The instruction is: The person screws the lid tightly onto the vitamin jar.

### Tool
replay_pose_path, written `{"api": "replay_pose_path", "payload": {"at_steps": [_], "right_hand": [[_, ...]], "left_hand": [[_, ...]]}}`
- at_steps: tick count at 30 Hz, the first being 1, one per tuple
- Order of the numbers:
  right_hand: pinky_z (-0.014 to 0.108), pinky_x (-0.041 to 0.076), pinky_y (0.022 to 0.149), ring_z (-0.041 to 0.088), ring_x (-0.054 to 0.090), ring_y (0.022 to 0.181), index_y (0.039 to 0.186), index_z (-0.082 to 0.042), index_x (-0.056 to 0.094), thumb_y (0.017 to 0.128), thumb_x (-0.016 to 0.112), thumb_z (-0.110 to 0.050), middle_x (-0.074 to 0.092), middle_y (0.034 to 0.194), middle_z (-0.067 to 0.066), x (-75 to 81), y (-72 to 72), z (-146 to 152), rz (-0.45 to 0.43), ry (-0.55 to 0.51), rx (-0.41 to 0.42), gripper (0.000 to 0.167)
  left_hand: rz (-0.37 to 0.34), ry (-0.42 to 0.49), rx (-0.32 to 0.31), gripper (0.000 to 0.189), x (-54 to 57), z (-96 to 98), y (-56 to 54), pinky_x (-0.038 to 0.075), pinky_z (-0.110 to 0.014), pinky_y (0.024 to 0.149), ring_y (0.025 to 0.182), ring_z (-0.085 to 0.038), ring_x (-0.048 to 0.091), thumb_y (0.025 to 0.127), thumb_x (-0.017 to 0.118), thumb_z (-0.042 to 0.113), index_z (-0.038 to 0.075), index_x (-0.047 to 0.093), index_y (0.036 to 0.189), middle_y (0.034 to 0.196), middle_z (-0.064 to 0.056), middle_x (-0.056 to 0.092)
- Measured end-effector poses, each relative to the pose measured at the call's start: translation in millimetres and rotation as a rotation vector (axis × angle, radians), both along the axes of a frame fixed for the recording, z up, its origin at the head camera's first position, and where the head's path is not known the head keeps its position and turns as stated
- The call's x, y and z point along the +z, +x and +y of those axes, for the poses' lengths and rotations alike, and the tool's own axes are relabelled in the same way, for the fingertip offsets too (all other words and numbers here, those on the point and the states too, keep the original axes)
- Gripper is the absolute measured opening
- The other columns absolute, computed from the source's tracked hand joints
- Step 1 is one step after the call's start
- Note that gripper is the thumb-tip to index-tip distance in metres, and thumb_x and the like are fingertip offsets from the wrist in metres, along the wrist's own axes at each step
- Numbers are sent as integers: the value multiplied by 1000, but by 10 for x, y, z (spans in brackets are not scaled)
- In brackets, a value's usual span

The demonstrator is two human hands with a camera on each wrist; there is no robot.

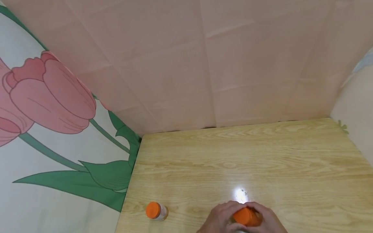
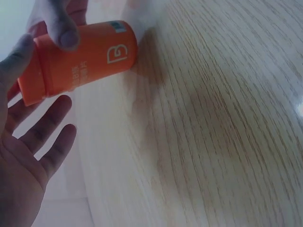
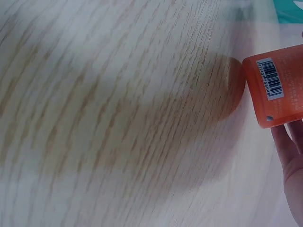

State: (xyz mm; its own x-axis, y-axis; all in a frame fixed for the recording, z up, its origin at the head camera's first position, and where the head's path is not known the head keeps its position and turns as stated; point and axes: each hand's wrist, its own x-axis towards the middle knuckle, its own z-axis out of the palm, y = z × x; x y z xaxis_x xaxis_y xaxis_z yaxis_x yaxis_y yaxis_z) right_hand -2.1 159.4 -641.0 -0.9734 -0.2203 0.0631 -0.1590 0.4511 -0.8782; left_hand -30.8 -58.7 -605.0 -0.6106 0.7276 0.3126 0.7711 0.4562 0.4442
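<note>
Both hands hold an orange bottle (image 1: pixel 254 218) at the near edge of the head view. Its orange cap (image 1: pixel 242 216) points toward the left hand (image 1: pixel 222 217), whose thumb and a finger pinch the cap end while other fingers spread apart below it. Around the bottle's body is the right hand (image 1: pixel 270 220), gripping it. The left wrist view shows the bottle (image 2: pixel 97 54) tilted, with white lettering on its side. A barcode label (image 3: pixel 270 78) is visible on the body in the right wrist view, with fingers (image 3: pixel 284 149) of the right hand beneath.
A small jar (image 1: pixel 162 213) with an orange lid and a pale label stands toward the left side of the wood-grain table (image 1: pixel 233 155). A pink cloth (image 1: pixel 204 64) hangs behind, and a tulip-printed cloth (image 1: pixel 52 97) hangs at left.
</note>
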Motion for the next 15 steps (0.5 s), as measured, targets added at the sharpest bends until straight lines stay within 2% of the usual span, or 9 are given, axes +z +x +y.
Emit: {"api": "replay_pose_path", "payload": {"at_steps": [3,7,10,13,15], "right_hand": [[19,47,70,-7,58,90,117,-19,66,66,91,-34,69,103,-14,4,13,4,53,11,10,58],[15,45,77,-7,58,97,118,-16,64,64,93,-26,68,107,-17,-45,14,12,201,-6,48,62],[13,44,80,-8,59,99,121,-16,62,64,92,-21,67,109,-18,-90,7,35,234,-66,104,64],[14,47,81,-6,59,103,124,-12,58,70,88,-9,66,113,-16,-116,0,75,167,-202,204,61],[15,49,80,-6,59,103,124,-10,56,71,86,-3,65,114,-17,-125,-2,98,118,-269,248,61]], "left_hand": [[22,15,-19,65,7,10,-6,42,-7,92,112,1,61,85,74,39,17,51,141,125,7,65],[33,39,-37,66,10,26,-1,43,-8,93,110,-1,62,82,78,39,15,54,139,123,6,66],[-31,54,-46,67,21,23,8,42,-8,95,111,0,61,83,78,38,17,52,141,123,7,66],[-106,65,-56,65,51,10,10,40,-8,97,115,4,58,84,77,37,20,51,141,125,9,65],[-132,71,-60,64,79,-4,9,40,-8,98,117,5,57,84,77,38,21,52,140,127,10,65]]}}
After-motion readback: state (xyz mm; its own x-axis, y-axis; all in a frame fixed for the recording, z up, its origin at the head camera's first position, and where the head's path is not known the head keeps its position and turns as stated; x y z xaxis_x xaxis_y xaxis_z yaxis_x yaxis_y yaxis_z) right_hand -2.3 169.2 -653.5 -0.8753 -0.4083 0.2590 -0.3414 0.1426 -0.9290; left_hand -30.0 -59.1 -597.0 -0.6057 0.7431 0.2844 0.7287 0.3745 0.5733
